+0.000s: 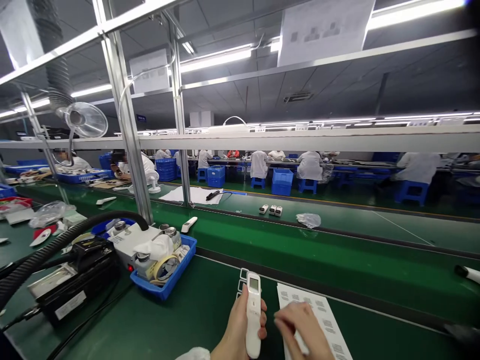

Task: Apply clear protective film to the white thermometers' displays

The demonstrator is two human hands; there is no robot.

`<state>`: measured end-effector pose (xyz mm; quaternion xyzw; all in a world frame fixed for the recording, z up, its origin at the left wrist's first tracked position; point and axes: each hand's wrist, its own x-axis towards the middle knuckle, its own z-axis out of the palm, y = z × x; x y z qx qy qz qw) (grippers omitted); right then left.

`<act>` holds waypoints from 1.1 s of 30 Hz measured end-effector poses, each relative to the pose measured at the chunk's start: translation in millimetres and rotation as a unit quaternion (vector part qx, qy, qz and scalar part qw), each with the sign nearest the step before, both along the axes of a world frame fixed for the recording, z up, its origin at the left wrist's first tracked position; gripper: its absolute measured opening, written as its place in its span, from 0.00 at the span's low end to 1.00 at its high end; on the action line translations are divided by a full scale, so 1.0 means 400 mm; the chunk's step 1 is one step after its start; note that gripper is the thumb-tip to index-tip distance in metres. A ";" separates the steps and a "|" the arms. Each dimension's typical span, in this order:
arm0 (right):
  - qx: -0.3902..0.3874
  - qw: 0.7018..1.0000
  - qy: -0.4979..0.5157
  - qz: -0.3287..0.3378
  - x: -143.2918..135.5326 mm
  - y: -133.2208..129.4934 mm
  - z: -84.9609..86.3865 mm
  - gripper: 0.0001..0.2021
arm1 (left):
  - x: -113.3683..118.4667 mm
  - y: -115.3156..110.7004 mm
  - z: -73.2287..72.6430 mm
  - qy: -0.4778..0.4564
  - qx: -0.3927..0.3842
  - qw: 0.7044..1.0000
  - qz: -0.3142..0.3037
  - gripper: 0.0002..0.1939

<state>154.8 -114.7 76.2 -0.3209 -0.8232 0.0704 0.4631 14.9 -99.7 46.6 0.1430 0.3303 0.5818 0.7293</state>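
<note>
**Operator:** Nearest to my camera: my left hand (240,332), clenched around one white handheld device (253,315). I hold it upright, small display at the top end, screen facing me. No reading on the display can be made out.

**Supervisor:** Right hand?

**Operator:** My right hand (300,327) sits just beside the device, on its right, fingers curled down onto a sheet of labels (322,312) lying on the green bench (187,320). It is blurred; I cannot tell whether it pinches a label or only presses on the sheet. Label print is too small to read.

**Supervisor:** Any legible writing?

**Operator:** None. One paper sheet (324,27) hangs from the overhead rail; its print is blurred. A label on the black machine (75,280) at left is unreadable too.

**Supervisor:** Counts.

**Operator:** One device in hand. Three small white units (272,209) in a row on the conveyor belt (337,235), well apart from my hands. One crumpled plastic bag (308,220) near them. One more white device (189,224) lies beyond the blue tray (165,289). That tray holds a tape roll (165,267) and several small bottles. One black hose (56,245) arcs over the machine. One fan (85,120) is clipped to the frame. Several people in white coats (309,165) sit at the far line on blue stools.
</note>
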 end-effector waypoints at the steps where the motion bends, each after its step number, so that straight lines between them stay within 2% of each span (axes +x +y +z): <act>1: -0.052 0.998 0.024 -0.005 0.013 0.015 0.011 0.11 | 0.002 0.002 -0.006 0.012 0.009 1.000 -0.009 0.25; 4: -0.187 0.980 0.059 -0.020 0.044 0.062 0.037 0.15 | 0.010 -0.001 -0.015 0.078 0.035 0.995 -0.044 0.33; 7: -0.257 0.962 0.084 -0.028 0.055 0.094 0.042 0.17 | 0.016 -0.010 -0.014 0.129 0.038 0.990 -0.047 0.40; 13: -0.308 0.944 0.118 -0.020 0.042 0.096 0.028 0.18 | 0.029 -0.029 -0.001 0.155 0.014 0.987 -0.049 0.46; 18: -0.337 0.932 0.133 0.013 0.027 0.086 0.022 0.18 | 0.044 -0.038 -0.003 0.171 0.019 0.984 -0.054 0.45; 23: -0.380 0.912 0.146 0.053 0.016 0.087 0.008 0.17 | 0.047 -0.050 0.012 0.178 0.027 0.981 -0.076 0.46; 26: -0.375 0.915 0.138 0.050 0.014 0.088 -0.001 0.17 | 0.044 -0.051 0.016 0.182 0.025 0.980 -0.081 0.46; 28: -0.348 0.930 0.116 0.028 0.016 0.086 -0.009 0.17 | 0.042 -0.049 0.008 0.181 0.023 0.980 -0.083 0.46; 30: -0.293 0.953 0.082 -0.001 0.020 0.082 -0.019 0.16 | 0.040 -0.046 -0.007 0.182 0.022 0.980 -0.080 0.45; 33: -0.146 0.989 0.031 -0.018 0.025 0.078 -0.031 0.11 | 0.041 -0.044 -0.032 0.187 0.025 0.980 -0.066 0.42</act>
